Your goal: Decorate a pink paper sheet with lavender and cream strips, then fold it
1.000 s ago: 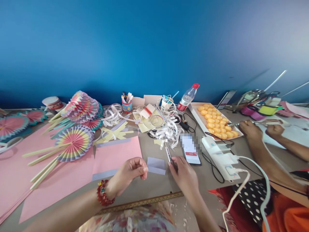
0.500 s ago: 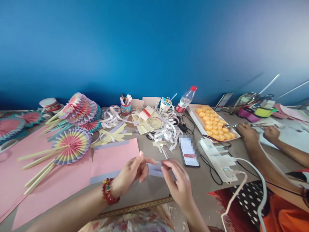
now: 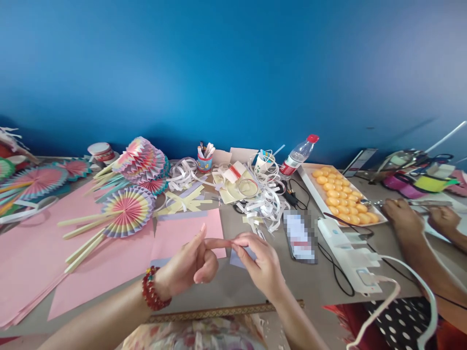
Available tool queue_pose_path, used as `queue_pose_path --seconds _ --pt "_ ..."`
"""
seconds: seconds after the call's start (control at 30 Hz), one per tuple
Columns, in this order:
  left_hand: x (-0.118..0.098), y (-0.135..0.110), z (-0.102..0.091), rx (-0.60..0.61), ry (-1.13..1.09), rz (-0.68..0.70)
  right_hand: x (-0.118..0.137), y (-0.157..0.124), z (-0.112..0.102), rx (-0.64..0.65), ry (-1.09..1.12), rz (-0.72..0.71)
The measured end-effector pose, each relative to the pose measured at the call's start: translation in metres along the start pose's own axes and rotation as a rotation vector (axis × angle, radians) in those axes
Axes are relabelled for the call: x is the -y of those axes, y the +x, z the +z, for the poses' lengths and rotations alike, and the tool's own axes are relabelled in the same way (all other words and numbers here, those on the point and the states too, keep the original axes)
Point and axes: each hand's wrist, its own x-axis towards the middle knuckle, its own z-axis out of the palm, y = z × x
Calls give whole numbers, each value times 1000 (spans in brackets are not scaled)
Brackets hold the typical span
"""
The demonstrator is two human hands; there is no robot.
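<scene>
Plainly, the left hand (image 3: 189,266) grasps nothing that I can see: its forefinger points across, the thumb stands up and the other fingers curl. I note the right hand (image 3: 261,266) with thumb and forefinger at that fingertip; the contact is small in the view, so I cannot tell whether the pinch closes on skin alone or on something thin as well. Beyond the right hand, a lavender paper slip (image 3: 236,261) lies on the tabletop (image 3: 219,297), partly covered from my viewpoint, just beside the pink sheet (image 3: 182,229) with lavender bands along two edges. Judged by appearance, the slip should prove very light, fairly limp, and apt to crease or tear at an edge. I find it lying low against the surface, so a fingertip may well slide over it; a near corner, lifted first and then pinched, looks the soundest hold. The pink sheet seems of similar stock but, being larger, would probably sag if raised by one corner; I would recommend support at opposite edges.
</scene>
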Motion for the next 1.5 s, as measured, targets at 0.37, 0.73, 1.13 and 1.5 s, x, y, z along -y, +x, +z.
queue_pose_path --seconds 0.37,0.73,1.13,1.5 --pt "-8 -12 -14 13 25 -83 1 18 5 188 137 162" --pt "-10 -20 -21 99 -70 -98 10 22 -1 323 322 311" --pt "-3 -19 -25 108 -119 -62 4 17 5 271 408 375" --pt "7 -11 -18 182 -196 33 -6 6 29 52 423 352"
